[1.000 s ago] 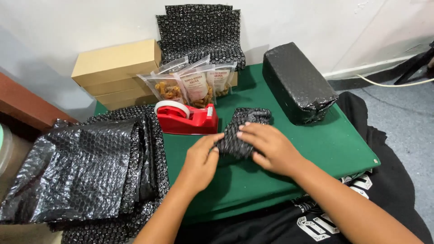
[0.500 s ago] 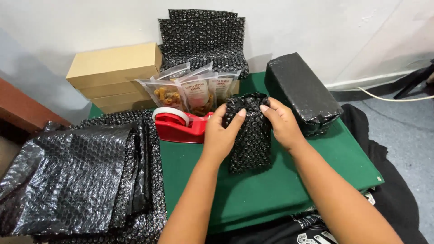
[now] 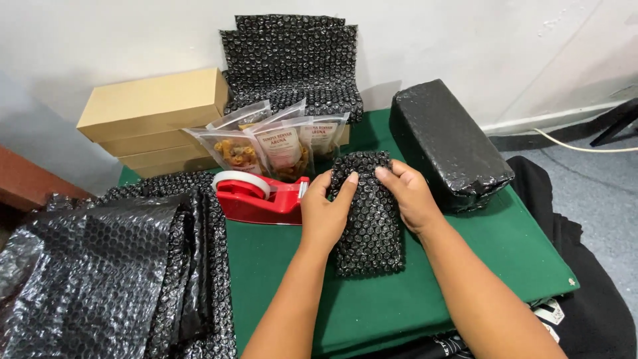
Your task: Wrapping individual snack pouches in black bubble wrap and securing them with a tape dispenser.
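A small packet wrapped in black bubble wrap (image 3: 369, 223) lies lengthwise on the green table (image 3: 492, 259). My left hand (image 3: 325, 211) grips its left side, fingers curled over the top edge. Its right side is held by my right hand (image 3: 409, 194), fingertips meeting the left ones near the packet's far end. A red tape dispenser (image 3: 259, 194) with a white roll stands just left of my left hand.
Several clear snack pouches (image 3: 276, 143) stand behind the dispenser. Stacked tan cardboard boxes (image 3: 156, 116) sit at back left. A large black-wrapped parcel (image 3: 446, 143) lies at right. Black bubble wrap sheets (image 3: 113, 266) pile at left, more (image 3: 292, 60) lean on the wall.
The wrapped packet has been turned from lying crosswise under my palms to lengthwise, and both hands have moved forward to hold its sides.
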